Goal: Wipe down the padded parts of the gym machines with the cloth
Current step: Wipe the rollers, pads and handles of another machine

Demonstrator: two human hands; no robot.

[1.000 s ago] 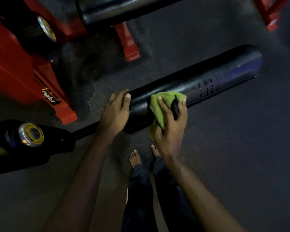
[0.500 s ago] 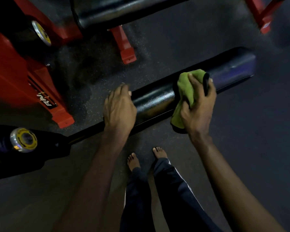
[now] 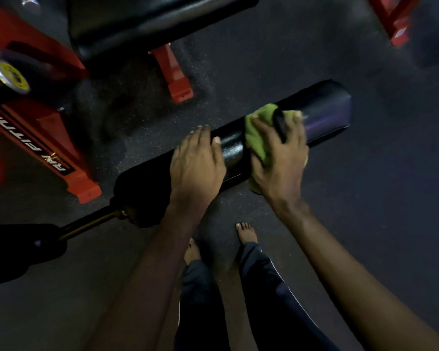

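Note:
A long black padded roller [image 3: 322, 107] lies slanted across the middle of the view, on a metal bar running down to the left. My right hand [image 3: 279, 158] presses a green cloth [image 3: 257, 133] onto the roller's middle, and a small dark object sits between its fingers. My left hand [image 3: 197, 163] rests flat over the roller just left of the cloth, fingers wrapped over the top. The roller's right end is bare and shiny.
A red machine frame [image 3: 46, 148] with white lettering stands at the left, with a red foot [image 3: 178, 82] behind the roller. A black seat pad [image 3: 147, 24] is at the top. Another black pad [image 3: 18, 252] is at the lower left. My bare feet [image 3: 246, 233] stand on dark rubber floor.
My right hand slid the cloth right along the roller, then back left toward my left hand. The left hand stayed on the roller.

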